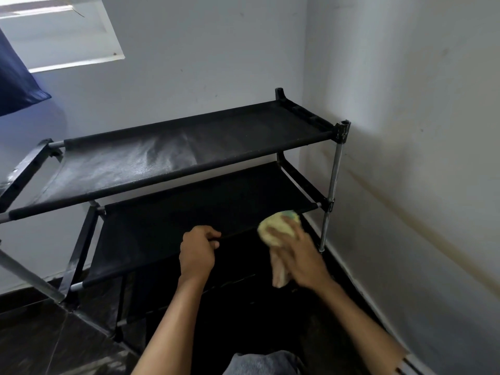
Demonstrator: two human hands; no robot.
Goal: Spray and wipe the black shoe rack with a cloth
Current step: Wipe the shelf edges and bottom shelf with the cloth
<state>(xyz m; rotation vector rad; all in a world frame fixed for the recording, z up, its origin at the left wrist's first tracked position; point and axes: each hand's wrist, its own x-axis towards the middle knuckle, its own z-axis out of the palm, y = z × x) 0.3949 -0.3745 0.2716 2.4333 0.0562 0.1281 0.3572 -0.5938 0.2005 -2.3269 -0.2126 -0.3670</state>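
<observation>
Black mesh shelves of the rack (173,158) fill the corner, its chrome post (333,182) near the right wall (419,131). The left hand (197,253) curls round the middle shelf's front bar. The right hand (300,255) grips a yellow cloth (273,231), bunched against that bar, seemingly pressing; blur hides the fingers. A blue curtain (16,87) hangs by the window (67,31). No writing is readable.

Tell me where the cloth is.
Head view, right of centre: the cloth is in the right hand, against the middle shelf's front edge.
</observation>
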